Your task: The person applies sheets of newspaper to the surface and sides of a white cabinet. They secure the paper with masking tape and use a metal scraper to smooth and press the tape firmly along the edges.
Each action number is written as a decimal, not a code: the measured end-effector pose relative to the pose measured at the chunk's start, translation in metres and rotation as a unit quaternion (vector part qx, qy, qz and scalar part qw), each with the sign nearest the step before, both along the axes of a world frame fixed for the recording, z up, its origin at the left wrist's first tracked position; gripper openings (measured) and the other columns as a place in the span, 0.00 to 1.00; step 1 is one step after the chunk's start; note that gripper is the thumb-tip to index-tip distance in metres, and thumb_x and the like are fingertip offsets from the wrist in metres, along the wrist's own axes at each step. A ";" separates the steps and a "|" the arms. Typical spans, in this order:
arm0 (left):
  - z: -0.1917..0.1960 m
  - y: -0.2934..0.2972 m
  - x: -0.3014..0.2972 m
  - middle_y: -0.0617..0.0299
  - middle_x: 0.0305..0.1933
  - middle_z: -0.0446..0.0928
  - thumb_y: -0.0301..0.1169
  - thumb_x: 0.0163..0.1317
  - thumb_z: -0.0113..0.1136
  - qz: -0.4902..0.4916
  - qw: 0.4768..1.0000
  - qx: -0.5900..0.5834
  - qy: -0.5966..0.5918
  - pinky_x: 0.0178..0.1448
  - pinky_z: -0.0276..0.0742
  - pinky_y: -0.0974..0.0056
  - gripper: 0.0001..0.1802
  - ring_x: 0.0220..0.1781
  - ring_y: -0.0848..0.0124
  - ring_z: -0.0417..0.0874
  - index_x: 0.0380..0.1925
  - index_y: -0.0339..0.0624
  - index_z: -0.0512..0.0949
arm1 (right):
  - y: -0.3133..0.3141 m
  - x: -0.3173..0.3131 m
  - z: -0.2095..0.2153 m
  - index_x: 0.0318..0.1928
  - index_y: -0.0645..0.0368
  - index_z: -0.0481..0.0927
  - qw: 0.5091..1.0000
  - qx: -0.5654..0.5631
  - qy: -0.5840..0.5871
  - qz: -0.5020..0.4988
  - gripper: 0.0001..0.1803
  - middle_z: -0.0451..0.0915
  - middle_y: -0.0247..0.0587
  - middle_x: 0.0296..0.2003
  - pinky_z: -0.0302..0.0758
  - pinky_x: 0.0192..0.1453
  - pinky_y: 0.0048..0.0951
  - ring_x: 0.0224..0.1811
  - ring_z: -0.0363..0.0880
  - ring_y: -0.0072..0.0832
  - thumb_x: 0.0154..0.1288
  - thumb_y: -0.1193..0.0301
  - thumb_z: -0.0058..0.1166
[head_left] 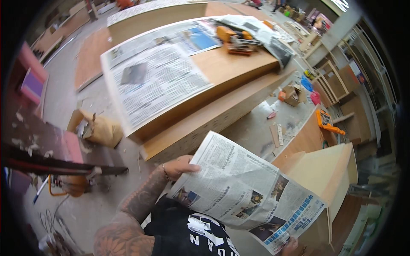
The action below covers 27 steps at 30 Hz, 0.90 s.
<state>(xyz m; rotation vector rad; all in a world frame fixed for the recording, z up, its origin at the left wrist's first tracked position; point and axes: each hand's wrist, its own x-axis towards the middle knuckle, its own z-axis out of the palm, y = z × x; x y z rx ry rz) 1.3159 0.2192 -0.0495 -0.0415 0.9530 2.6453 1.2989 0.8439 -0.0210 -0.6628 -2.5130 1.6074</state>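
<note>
An unfolded newspaper sheet (239, 183) with several printed pictures is spread in front of my body, tilted and creased. My left hand (180, 167) pinches its upper left edge, thumb on top. At the lower right corner my right hand (290, 246) grips the same sheet, partly hidden behind it. Ahead stands a long wooden cabinet piece (239, 66), its top partly covered by more newspaper (166, 81). A small grey flat piece (134, 73) lies on that paper. Farther right on the wood rests an orange and black power tool (232, 36).
On the left floor sits an open brown paper bag (96, 130). To my right are a pale wooden box piece (329, 170) and an orange tool (329, 122) on a board. A cardboard box (294, 94) and wooden frames (337, 81) stand farther right. People work in the background.
</note>
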 end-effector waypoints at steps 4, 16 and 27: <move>0.017 -0.046 0.083 0.56 0.56 0.83 0.36 0.62 0.73 0.030 0.956 -0.277 -0.090 0.64 0.75 0.65 0.30 0.57 0.72 0.82 0.60 0.31 0.77 | -0.074 -0.008 0.019 0.49 0.72 0.80 0.995 -0.056 0.002 0.082 0.18 0.84 0.46 0.40 0.78 0.44 0.31 0.39 0.81 0.28 0.77 0.66 0.49; 0.043 -0.093 0.233 0.49 0.52 0.83 0.24 0.62 0.70 0.438 0.858 -0.243 -0.116 0.59 0.79 0.63 0.39 0.54 0.68 0.83 0.69 0.38 0.58 | -0.209 -0.101 0.006 0.76 0.63 0.56 0.886 -0.284 0.024 0.366 0.32 0.71 0.58 0.66 0.72 0.68 0.36 0.63 0.75 0.39 0.74 0.75 0.44; 0.082 -0.113 0.297 0.61 0.48 0.78 0.17 0.50 0.76 0.416 0.795 -0.442 0.010 0.59 0.75 0.66 0.27 0.51 0.72 0.79 0.53 0.31 0.79 | -0.210 -0.109 0.009 0.70 0.60 0.70 0.827 -0.313 0.015 0.467 0.30 0.77 0.52 0.62 0.68 0.72 0.38 0.65 0.75 0.35 0.67 0.82 0.55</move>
